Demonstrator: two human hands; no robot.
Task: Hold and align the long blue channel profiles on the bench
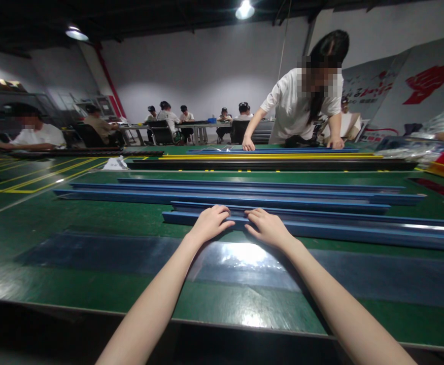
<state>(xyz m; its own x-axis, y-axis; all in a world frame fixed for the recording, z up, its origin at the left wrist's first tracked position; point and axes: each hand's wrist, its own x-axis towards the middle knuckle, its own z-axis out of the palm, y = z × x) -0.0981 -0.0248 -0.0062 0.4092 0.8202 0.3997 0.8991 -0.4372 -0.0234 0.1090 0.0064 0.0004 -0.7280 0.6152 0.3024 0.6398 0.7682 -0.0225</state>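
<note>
A long blue channel profile (359,232) lies across the green table in front of me. My left hand (211,224) grips it near its left end, fingers bent over the top and thumb on the near side. A short way to the right, my right hand (269,227) holds the same channel in a like manner. Just behind it rest more blue channels (222,195), side by side. Under my forearms a long transparent film strip (111,251) lies flat, shining where the light falls on it.
Across the green table (244,309), a co-worker (301,106) bends over blue strips (282,150). Yellow strips (271,156) and a black profile (271,165) lie in front of them. A dark flat object (438,187) is at the right. Several people sit at farther tables.
</note>
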